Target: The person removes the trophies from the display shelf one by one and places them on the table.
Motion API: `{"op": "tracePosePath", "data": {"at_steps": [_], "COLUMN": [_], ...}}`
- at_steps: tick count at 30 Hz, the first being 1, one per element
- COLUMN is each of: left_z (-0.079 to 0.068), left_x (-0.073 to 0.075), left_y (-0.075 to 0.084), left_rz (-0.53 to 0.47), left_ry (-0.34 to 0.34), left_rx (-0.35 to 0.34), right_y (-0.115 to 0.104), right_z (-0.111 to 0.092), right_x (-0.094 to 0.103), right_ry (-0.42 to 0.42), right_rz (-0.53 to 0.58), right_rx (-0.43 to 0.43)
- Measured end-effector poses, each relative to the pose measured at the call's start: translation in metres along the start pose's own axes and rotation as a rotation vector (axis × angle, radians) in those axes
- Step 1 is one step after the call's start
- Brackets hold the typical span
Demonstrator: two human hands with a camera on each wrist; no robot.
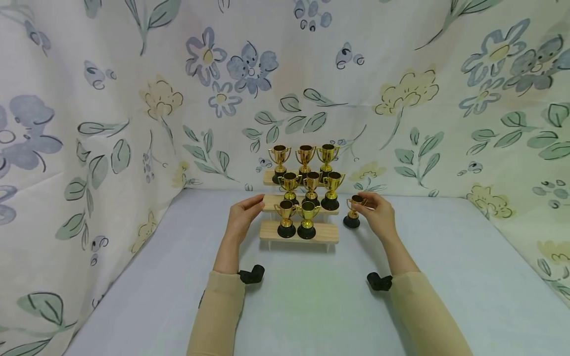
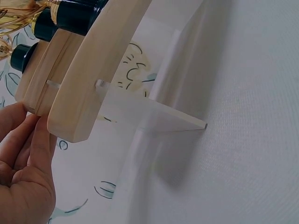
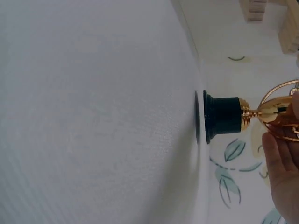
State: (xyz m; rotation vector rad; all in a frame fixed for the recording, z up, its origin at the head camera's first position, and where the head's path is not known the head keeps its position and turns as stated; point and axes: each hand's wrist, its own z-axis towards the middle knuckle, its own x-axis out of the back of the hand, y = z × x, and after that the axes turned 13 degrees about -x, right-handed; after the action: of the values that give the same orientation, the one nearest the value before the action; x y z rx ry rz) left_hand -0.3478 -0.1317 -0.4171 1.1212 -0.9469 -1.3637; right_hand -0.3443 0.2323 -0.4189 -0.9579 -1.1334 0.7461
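2 sleeves (image 1: 219, 306); right hand (image 1: 378, 216) pinches trophy (image 3: 231, 115), left hand (image 1: 240, 217) grips shelf (image 1: 270, 203).

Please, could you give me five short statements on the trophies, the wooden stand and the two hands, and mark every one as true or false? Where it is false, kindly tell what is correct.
1. The right hand holds a gold trophy. True.
2. The left hand also holds a trophy. False: it touches the left side of the wooden stand.
3. The top shelf carries three trophies. True.
4. The bottom shelf carries four trophies. False: it carries two.
5. The held trophy is upside down. False: its dark base is at the bottom.
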Motion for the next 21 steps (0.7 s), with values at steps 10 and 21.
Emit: {"op": "tracePosePath", "data": {"at_steps": [10,21], "left_z": [0.0006,0.0024], "left_x": [0.0007,0.0013], "left_y": [-0.0017,-0.0034], "left_rz": [-0.021,-0.02], "left_ry": [0.008,0.006], "left_rx": [-0.002,0.013], "right_y": [0.0029,0.0054], "right_z": [0.0012,0.0001], "right_x": [-0.0025,-0.0044], "right_ry": [0.016,0.018], "right_rz": [-0.026,-0.056], "right_rx": [-0.003,-0.026]}}
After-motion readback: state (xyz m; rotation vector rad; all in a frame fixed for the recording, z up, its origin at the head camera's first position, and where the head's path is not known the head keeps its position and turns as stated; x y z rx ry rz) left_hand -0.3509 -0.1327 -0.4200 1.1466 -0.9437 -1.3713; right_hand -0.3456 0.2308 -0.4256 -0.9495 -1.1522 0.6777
